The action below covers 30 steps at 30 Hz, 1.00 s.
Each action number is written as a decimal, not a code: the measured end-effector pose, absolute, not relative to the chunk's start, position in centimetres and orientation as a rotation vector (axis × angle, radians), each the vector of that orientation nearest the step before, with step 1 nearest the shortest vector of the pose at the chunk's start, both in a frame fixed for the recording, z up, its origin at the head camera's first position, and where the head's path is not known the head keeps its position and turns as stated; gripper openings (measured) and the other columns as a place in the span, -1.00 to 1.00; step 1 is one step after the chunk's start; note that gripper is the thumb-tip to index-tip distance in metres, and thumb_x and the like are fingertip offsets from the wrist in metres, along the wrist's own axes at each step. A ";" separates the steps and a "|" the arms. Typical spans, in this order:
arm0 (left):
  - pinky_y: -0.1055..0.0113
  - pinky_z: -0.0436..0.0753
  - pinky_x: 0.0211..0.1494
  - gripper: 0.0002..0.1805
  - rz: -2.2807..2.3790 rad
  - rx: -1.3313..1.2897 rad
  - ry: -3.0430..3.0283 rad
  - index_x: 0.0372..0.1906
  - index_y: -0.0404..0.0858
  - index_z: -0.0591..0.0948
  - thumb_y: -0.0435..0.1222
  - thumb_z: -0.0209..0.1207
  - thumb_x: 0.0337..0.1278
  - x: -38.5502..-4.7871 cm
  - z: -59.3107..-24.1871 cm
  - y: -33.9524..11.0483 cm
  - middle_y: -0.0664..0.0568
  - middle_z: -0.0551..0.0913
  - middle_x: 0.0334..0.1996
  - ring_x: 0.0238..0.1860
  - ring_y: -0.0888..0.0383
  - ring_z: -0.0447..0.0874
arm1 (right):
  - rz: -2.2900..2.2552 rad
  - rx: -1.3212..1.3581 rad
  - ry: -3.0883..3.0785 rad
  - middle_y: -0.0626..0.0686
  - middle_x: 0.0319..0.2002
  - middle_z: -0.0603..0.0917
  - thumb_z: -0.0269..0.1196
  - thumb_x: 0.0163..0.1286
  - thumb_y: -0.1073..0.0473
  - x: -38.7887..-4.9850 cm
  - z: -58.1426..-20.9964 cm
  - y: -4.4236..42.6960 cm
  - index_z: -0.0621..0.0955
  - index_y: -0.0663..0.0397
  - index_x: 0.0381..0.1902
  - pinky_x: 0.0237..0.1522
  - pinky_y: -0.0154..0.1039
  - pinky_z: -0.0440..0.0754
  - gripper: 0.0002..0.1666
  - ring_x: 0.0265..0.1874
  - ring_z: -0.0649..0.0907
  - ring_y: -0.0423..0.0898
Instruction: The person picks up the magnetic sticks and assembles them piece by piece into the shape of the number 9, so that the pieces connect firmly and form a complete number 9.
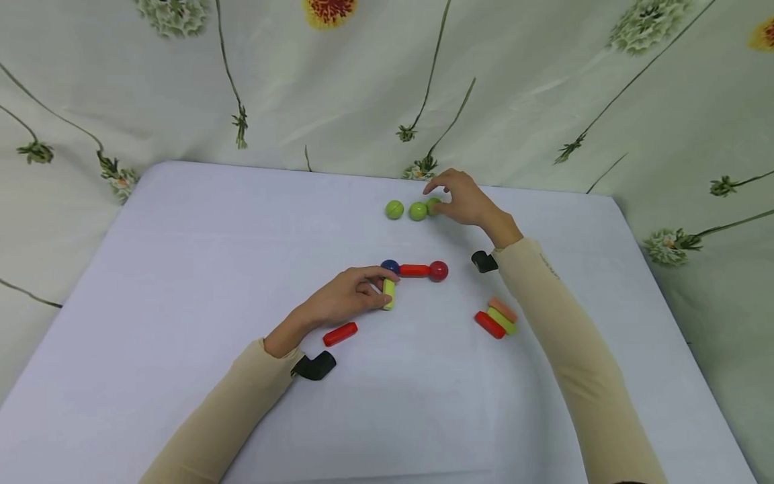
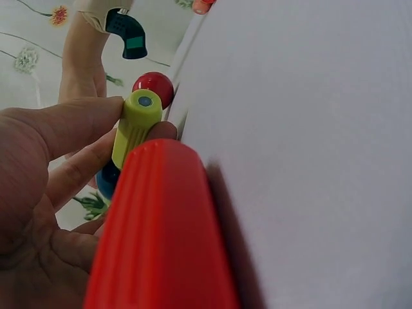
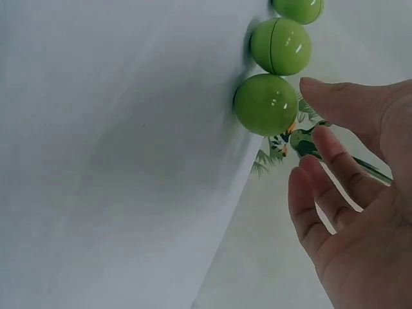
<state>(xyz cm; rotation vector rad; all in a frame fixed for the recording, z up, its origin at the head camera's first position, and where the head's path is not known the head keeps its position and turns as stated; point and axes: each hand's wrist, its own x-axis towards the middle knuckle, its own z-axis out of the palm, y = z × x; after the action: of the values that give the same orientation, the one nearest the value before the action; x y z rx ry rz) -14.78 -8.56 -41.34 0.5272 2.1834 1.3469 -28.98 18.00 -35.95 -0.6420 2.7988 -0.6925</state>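
Note:
My left hand (image 1: 347, 296) pinches a yellow-green stick (image 1: 389, 294) between thumb and fingers; the left wrist view shows the stick (image 2: 138, 122) end-on. The stick's far end is by a blue ball (image 1: 390, 266), which is joined in a row with a red stick (image 1: 414, 271) and a red ball (image 1: 438, 271). At the back, my right hand (image 1: 462, 198) is beside the rightmost of three green balls (image 1: 433, 206). In the right wrist view its fingers are spread and bent a little near that ball (image 3: 266, 105), with nothing held.
A loose red stick (image 1: 340, 334) lies beside my left wrist, large in the left wrist view (image 2: 164, 232). Right of centre, a red stick (image 1: 490, 325), a yellow-green one (image 1: 502, 320) and an orange one (image 1: 503, 309) lie side by side. The table's back edge runs behind the green balls.

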 end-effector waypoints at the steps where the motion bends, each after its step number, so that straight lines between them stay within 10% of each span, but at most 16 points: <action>1: 0.31 0.46 -0.20 -0.61 1.349 0.529 2.180 0.22 -0.09 0.59 -0.30 0.24 0.31 -14.8 -41.3 -8.6 -0.02 0.61 -0.06 -0.44 0.14 0.58 | -0.694 -0.631 2.789 0.22 0.25 0.48 0.26 0.39 0.26 -29.1 -36.0 18.1 0.60 0.14 0.17 0.28 0.11 0.38 -0.61 0.18 0.45 0.19; 30: 0.34 0.43 -0.23 -0.59 1.350 0.537 2.173 0.23 -0.10 0.58 -0.29 0.26 0.30 -14.8 -41.2 -8.6 -0.04 0.60 -0.06 -0.44 0.14 0.54 | -0.789 -0.456 2.717 0.24 0.21 0.56 0.24 0.44 0.26 -29.0 -37.8 19.8 0.55 0.15 0.22 0.25 0.03 0.53 -0.59 0.15 0.61 0.19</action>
<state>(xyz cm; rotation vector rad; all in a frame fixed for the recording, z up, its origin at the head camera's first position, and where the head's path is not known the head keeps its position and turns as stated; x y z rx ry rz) -14.78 -8.60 -41.22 0.5366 2.1732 1.3497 -29.01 19.75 -37.83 -0.4563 2.7169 -0.7894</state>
